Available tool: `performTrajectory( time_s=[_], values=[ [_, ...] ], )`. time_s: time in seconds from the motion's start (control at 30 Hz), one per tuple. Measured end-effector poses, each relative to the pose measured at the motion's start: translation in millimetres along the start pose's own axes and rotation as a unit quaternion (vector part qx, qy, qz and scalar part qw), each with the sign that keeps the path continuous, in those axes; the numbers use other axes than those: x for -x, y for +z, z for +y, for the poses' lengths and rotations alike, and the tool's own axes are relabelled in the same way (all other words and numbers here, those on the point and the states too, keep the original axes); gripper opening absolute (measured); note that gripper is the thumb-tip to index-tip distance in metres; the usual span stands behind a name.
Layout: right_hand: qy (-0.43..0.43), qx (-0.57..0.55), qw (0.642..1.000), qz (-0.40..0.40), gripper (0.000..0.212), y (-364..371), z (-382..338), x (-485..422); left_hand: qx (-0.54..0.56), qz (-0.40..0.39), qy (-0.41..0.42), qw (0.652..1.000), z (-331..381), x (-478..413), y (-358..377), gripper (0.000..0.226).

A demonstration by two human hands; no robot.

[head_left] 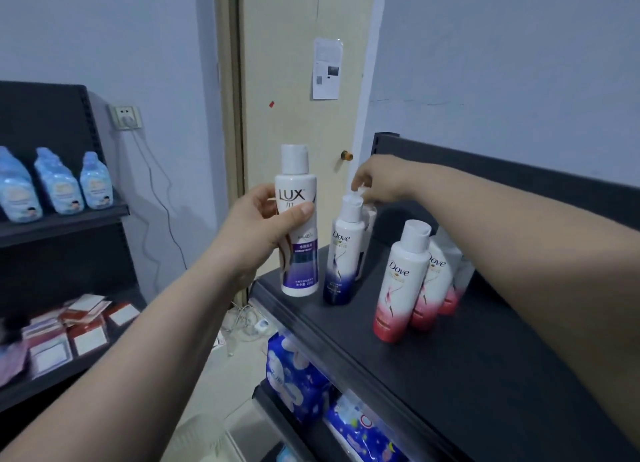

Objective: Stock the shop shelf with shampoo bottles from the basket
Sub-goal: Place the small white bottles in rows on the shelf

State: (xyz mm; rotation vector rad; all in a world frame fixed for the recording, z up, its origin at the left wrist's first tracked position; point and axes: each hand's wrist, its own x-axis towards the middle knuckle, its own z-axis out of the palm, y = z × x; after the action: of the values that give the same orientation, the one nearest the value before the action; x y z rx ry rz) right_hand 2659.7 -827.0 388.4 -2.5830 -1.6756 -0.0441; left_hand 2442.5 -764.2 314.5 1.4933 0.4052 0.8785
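Note:
My left hand [263,226] grips a white and purple Lux shampoo bottle [299,243], held upright in the air just left of the black top shelf [433,350]. My right hand [381,181] reaches over the shelf and pinches the white cap of a bottle standing behind the blue Dove bottle [343,253]; that rear bottle is mostly hidden. To the right, three pink Dove bottles [401,281] stand in a row running back on the shelf. The basket is out of view.
Blue wrapped packs [298,368] fill the shelves below the top one. At left stands another dark rack with pale blue bottles [59,184] and red-and-white packets [69,330]. A cream door [294,80] and a wall socket [125,116] are behind.

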Motion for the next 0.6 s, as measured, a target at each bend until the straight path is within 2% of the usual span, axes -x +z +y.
performTrajectory(
  time_s=[0.07, 0.2, 0.4, 0.5, 0.6],
  values=[
    [0.001, -0.020, 1.000, 0.021, 0.024, -3, 6, 1, 0.014, -0.005, 0.000, 1.000, 0, 2, 0, 0.042],
    [0.014, -0.091, 0.992, 0.089, 0.027, -27, 29, 18, 0.035, -0.018, 0.011, 0.999, 5, 4, -2, 0.058],
    [0.006, -0.185, 0.961, 0.205, 0.029, -81, 46, 66, 0.045, -0.031, 0.050, 0.997, 25, 6, 9, 0.050],
    [0.003, -0.208, 0.950, 0.233, 0.031, -97, 48, 93, 0.041, -0.035, 0.066, 0.996, 38, 10, 16, 0.059],
    [-0.004, -0.231, 0.938, 0.259, 0.031, -109, 48, 123, 0.042, -0.048, 0.076, 0.995, 49, 16, 24, 0.058]
  ],
)
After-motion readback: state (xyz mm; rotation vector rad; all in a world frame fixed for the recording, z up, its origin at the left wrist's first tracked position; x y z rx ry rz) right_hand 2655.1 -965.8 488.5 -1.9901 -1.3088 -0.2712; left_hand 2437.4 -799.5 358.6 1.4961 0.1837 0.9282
